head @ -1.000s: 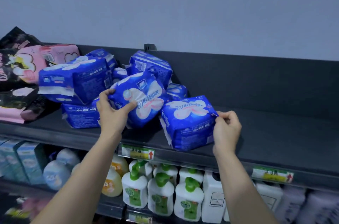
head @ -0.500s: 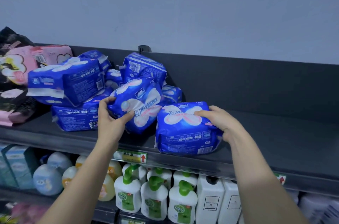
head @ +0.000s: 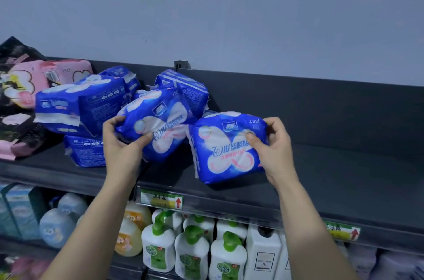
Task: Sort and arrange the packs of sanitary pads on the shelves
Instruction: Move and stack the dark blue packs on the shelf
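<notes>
Half a second ago our right hand (head: 273,149) lay over the top of the right-hand blue pack (head: 227,155), which rested low on the top shelf (head: 344,176) with its small-print side toward us. Now that pack is tipped up so its printed front faces us. The right hand grips its right edge, thumb pressed on the front and fingers curled behind. Its lower edge seems to touch the shelf or sit just above it; we cannot tell which. Our left hand (head: 121,144) has kept its hold on the second blue pack (head: 160,123), thumb on the face and fingers wrapped round the left end. That pack still leans tilted against the loose heap of blue packs (head: 80,105) behind and to its left. The two held packs sit just beside each other, nearly touching. We judge this as the turn that gets the first pack facing outward, ready to stand on the bare stretch of shelf to the right. The left pack looks next in line for the same treatment. The heap is still jumbled, and the pink packs (head: 57,73) sit at the far left, so most of the sorting remains. The soft wrappers give under our fingers and may slump when stood up.
</notes>
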`<state>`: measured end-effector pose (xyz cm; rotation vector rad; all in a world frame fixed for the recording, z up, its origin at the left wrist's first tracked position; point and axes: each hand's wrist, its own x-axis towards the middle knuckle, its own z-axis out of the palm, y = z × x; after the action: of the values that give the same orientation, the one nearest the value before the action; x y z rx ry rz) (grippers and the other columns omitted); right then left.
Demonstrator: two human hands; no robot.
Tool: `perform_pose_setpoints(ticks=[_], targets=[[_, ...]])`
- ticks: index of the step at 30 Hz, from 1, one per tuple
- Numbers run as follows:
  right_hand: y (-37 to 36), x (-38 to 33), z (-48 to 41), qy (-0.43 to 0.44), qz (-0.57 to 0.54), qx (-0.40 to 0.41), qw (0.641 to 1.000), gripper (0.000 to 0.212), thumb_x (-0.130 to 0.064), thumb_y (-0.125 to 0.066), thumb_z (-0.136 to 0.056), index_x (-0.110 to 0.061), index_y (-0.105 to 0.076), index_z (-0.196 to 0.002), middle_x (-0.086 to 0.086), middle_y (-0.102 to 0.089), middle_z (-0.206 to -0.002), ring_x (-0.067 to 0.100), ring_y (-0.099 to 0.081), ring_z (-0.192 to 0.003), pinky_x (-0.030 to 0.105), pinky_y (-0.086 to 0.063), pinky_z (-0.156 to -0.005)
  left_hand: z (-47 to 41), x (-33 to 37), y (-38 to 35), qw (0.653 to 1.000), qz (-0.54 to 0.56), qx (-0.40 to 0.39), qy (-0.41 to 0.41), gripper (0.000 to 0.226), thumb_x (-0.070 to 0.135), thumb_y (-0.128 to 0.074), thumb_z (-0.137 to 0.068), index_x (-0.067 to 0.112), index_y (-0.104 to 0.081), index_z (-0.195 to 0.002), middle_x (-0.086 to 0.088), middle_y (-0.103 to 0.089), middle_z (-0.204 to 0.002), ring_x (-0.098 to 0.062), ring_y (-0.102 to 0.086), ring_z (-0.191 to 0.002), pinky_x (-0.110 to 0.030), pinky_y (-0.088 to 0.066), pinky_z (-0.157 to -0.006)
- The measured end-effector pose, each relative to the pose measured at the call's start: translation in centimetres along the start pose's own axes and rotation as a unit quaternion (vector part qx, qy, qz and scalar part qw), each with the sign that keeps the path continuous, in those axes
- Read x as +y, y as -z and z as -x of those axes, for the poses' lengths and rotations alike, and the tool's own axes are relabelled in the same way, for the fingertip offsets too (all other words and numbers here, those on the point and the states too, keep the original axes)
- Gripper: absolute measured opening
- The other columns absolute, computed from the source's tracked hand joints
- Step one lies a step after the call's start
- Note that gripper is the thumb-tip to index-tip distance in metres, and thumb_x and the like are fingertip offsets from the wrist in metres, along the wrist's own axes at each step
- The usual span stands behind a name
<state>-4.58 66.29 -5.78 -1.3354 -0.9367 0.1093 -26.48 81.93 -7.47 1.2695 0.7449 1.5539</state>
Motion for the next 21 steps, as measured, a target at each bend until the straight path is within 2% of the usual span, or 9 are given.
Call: perform_pose_setpoints(ticks=[2,4,6,9,12,14,16,18,21], targets=[[-0.3,1.6,0.7,-0.013,0.015,-0.012,1.0,0.024,-0.028,-0.072,-0.074,-0.036,-0.052,-0.085,0.015,-0.06,-0.106,0.035,-0.061,-0.097,0.058,-0.052,-0.084,0.1,0.3,0.2,1.0,-0.025,0.006,0.0,0.056,0.0,-0.078,-0.074,0.032,-0.048,-0.108,-0.003,-0.051,-0.133,-0.021,-0.056,-0.118,-0.042,-0.051,-0.094],[0.2,2.2,0.9,-0.031,0.045,-0.033,0.998,0.027,-0.023,-0.073,-0.079,-0.034,-0.05,-0.09,0.009,-0.061,-0.108,0.027,-0.062,-0.098,0.055,-0.053,-0.084,0.3,0.6,0.3,0.999,-0.042,-0.001,0.001,0.056,-0.003,-0.076,-0.075,0.027,-0.047,-0.112,0.0,-0.048,-0.134,-0.018,-0.053,-0.118,-0.039,-0.051,-0.093],[1.0,2.1,0.7,-0.042,0.065,-0.063,0.995,0.035,-0.013,-0.074,-0.082,-0.032,-0.05,-0.101,-0.001,-0.06,-0.114,0.016,-0.061,-0.102,0.048,-0.054,-0.087,0.6,1.1,0.2,0.999,-0.034,-0.022,0.01,0.056,-0.007,-0.073,-0.076,0.024,-0.046,-0.114,0.002,-0.049,-0.128,-0.013,-0.056,-0.108,-0.036,-0.052,-0.087],[1.9,1.5,1.0,-0.05,0.08,-0.078,0.992,0.039,-0.026,-0.079,-0.077,-0.034,-0.057,-0.108,-0.011,-0.064,-0.115,0.013,-0.063,-0.104,0.041,-0.056,-0.085,1.1,1.3,0.0,0.998,-0.021,-0.055,0.03,0.055,-0.012,-0.07,-0.077,0.02,-0.047,-0.116,0.006,-0.053,-0.111,-0.005,-0.058,-0.09,-0.039,-0.052,-0.086],[2.3,1.2,1.5,-0.057,0.124,-0.035,0.99,0.024,-0.021,-0.08,-0.076,-0.022,-0.065,-0.096,-0.006,-0.071,-0.097,0.016,-0.067,-0.089,0.045,-0.057,-0.08,1.5,0.8,0.1,0.997,-0.024,-0.055,0.043,0.057,-0.011,-0.073,-0.075,0.023,-0.049,-0.114,-0.001,-0.055,-0.12,-0.016,-0.059,-0.098,-0.044,-0.052,-0.093],[2.6,0.7,1.8,-0.047,0.154,0.007,0.987,0.019,-0.013,-0.081,-0.073,-0.015,-0.064,-0.081,-0.004,-0.069,-0.084,0.012,-0.06,-0.072,0.036,-0.054,-0.072,1.7,0.8,0.0,0.997,-0.022,-0.053,0.043,0.057,-0.009,-0.075,-0.073,0.027,-0.05,-0.11,-0.006,-0.055,-0.127,-0.021,-0.059,-0.106,-0.047,-0.051,-0.096],[2.9,-0.1,2.4,-0.029,0.188,0.061,0.98,0.028,-0.01,-0.08,-0.073,-0.013,-0.053,-0.068,-0.002,-0.065,-0.077,0.008,-0.048,-0.062,0.027,-0.043,-0.061,2.0,1.2,-0.4,0.997,-0.015,-0.064,0.038,0.057,-0.008,-0.076,-0.073,0.028,-0.05,-0.11,-0.008,-0.056,-0.129,-0.02,-0.059,-0.109,-0.045,-0.051,-0.095],[3.2,-0.8,3.2,-0.021,0.205,0.116,0.972,0.034,-0.01,-0.079,-0.075,-0.015,-0.047,-0.063,0.0,-0.059,-0.073,0.008,-0.042,-0.058,0.022,-0.035,-0.055,2.3,1.7,-1.0,0.997,-0.006,-0.076,0.023,0.057,-0.008,-0.076,-0.073,0.029,-0.05,-0.107,-0.011,-0.056,-0.129,-0.017,-0.058,-0.105,-0.04,-0.051,-0.092],[4.8,-1.8,4.4,-0.01,0.199,0.191,0.961,0.035,-0.01,-0.078,-0.076,-0.015,-0.047,-0.061,0.002,-0.053,-0.071,0.009,-0.041,-0.057,0.021,-0.032,-0.054,3.0,2.5,-1.9,0.995,0.005,-0.094,0.014,0.057,-0.008,-0.076,-0.072,0.029,-0.05,-0.105,-0.008,-0.058,-0.124,-0.008,-0.058,-0.092,-0.039,-0.051,-0.091]])
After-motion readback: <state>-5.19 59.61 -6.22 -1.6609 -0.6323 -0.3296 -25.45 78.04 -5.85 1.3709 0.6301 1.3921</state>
